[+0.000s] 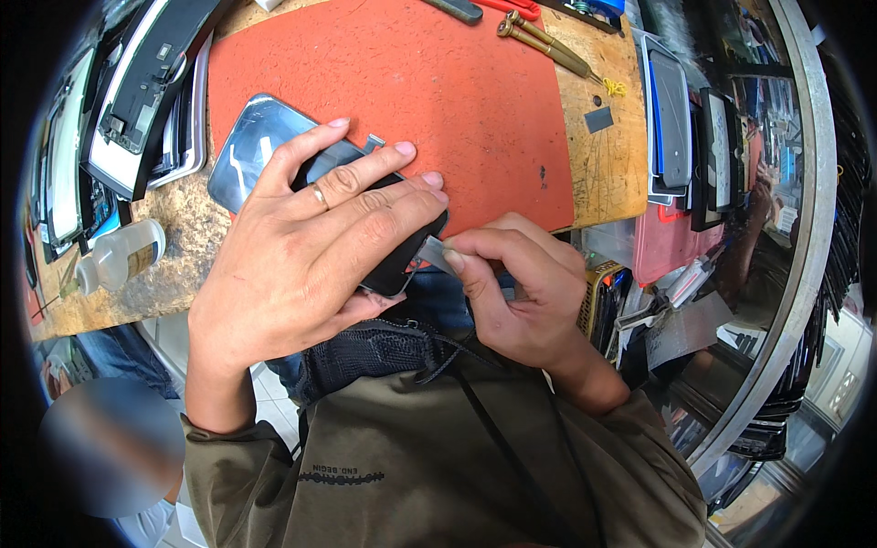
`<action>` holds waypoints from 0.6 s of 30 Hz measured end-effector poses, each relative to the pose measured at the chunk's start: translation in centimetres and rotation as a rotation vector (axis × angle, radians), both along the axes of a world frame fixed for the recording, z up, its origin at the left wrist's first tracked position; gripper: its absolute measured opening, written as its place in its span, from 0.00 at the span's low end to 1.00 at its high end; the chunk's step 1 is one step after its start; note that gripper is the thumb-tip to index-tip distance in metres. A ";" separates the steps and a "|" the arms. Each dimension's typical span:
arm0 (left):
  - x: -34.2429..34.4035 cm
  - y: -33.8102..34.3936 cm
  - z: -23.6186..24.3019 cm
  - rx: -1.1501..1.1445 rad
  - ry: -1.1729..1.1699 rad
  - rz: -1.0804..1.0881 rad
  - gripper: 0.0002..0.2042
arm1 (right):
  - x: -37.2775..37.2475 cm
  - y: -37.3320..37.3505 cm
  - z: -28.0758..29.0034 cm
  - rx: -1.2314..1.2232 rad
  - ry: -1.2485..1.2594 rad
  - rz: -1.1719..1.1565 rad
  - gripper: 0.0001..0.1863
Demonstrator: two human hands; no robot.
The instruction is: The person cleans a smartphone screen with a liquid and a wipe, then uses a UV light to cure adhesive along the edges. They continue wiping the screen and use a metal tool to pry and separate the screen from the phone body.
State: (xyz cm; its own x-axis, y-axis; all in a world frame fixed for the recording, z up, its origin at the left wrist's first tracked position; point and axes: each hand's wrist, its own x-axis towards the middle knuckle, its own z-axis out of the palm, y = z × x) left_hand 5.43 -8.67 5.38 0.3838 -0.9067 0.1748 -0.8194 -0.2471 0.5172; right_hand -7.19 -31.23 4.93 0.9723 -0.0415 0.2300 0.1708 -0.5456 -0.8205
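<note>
my left hand (pixel 297 233) clasps the dark phone panel (pixel 259 151) from above, its long axis slanting from left of those fingers toward my right hand (pixel 525 283), nearer the close end, where thumb and forefinger pinch a thin grey strip (pixel 438 253).

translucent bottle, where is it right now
In the head view, the translucent bottle is at the left, on the wooden bench, left of the left hand.
</note>
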 end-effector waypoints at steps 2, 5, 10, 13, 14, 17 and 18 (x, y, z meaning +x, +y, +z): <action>0.1 0.0 0.0 -0.001 -0.006 -0.003 0.34 | -0.1 0.0 0.0 -0.003 0.002 0.001 0.09; 0.0 0.0 -0.1 0.001 -0.014 0.001 0.34 | 0.0 -0.1 0.0 -0.001 0.017 0.017 0.09; 0.0 -0.1 0.1 0.004 0.007 0.006 0.35 | -0.4 -0.1 0.1 0.103 0.082 -0.034 0.07; 0.0 0.0 0.1 -0.008 0.017 0.011 0.35 | -0.6 0.0 -0.2 0.110 0.064 -0.066 0.07; -0.1 -0.1 0.0 -0.020 0.019 0.014 0.35 | -0.7 0.1 -0.2 0.124 0.071 -0.076 0.07; -0.1 -0.1 -0.2 -0.029 0.018 0.017 0.34 | -0.7 0.2 -0.4 0.125 0.072 -0.088 0.07; -0.1 -0.1 -0.2 -0.028 0.017 0.018 0.34 | -0.7 0.2 -0.4 0.119 0.069 -0.087 0.07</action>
State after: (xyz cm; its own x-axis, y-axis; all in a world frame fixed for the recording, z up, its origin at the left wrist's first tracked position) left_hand 5.36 -8.73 5.16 0.4033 -0.8945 0.1931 -0.8060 -0.2474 0.5377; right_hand -7.89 -31.02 4.52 0.9772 -0.1494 0.1510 0.0678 -0.4545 -0.8882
